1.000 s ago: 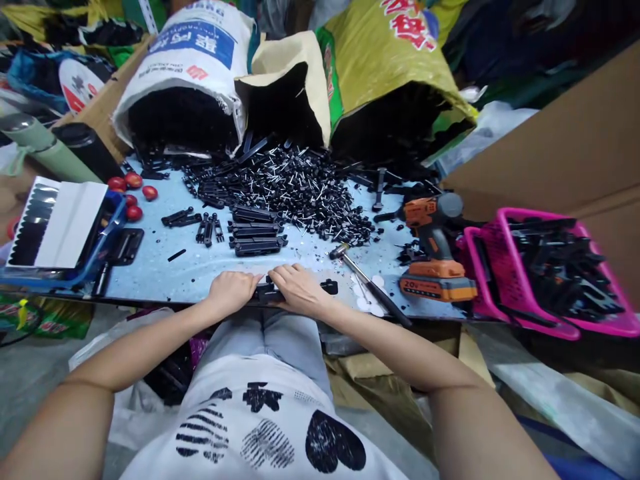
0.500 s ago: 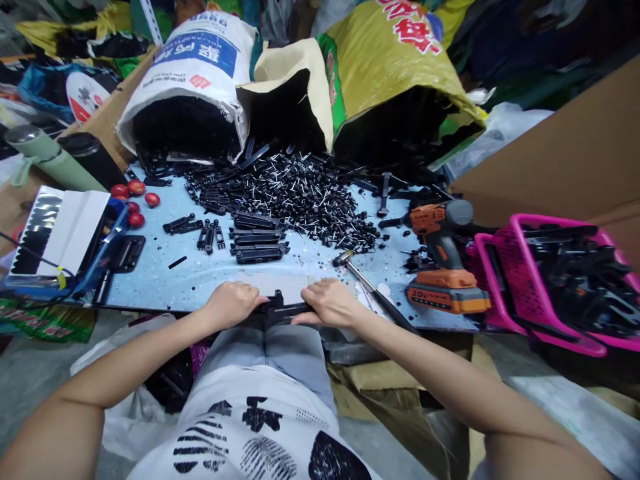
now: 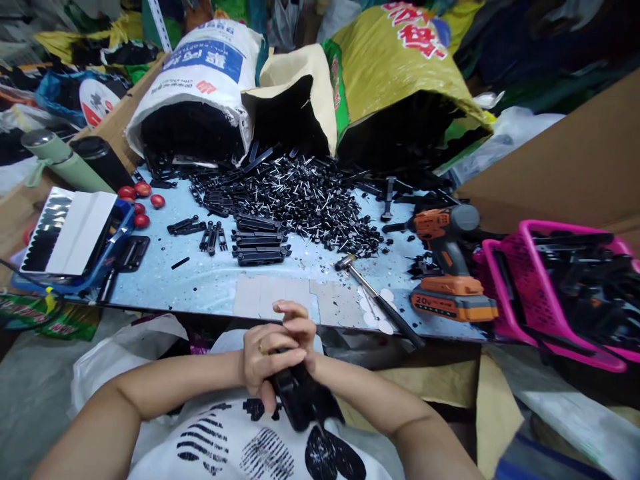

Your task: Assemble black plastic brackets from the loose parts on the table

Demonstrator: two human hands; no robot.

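Close in front of my body, below the table's front edge, I hold a black plastic part [image 3: 306, 399]. My left hand [image 3: 264, 357], with a ring on one finger, is closed around its upper end. My right hand [image 3: 298, 325] overlaps it from behind, fingers bent over the same end; its grip is partly hidden. The part tilts down to the right, its lower end blurred against my shirt. On the table beyond lie a stack of long black parts [image 3: 261, 248] and several small black links [image 3: 213, 237]. A hammer [image 3: 377, 299] rests to the right.
A heap of black-headed pins [image 3: 315, 200] spreads before a white sack [image 3: 200, 87], a paper bag [image 3: 295, 67] and a yellow sack [image 3: 390, 67]. Right are a cordless drill [image 3: 447, 260] and pink basket [image 3: 535, 280]; left, a blue tray [image 3: 93, 283], red fruits [image 3: 143, 189] and a green bottle [image 3: 70, 160].
Both hands have moved from the table's front edge down toward my body, bringing the black plastic part along. They were apart on it and now overlap. The part has turned to slant downward.
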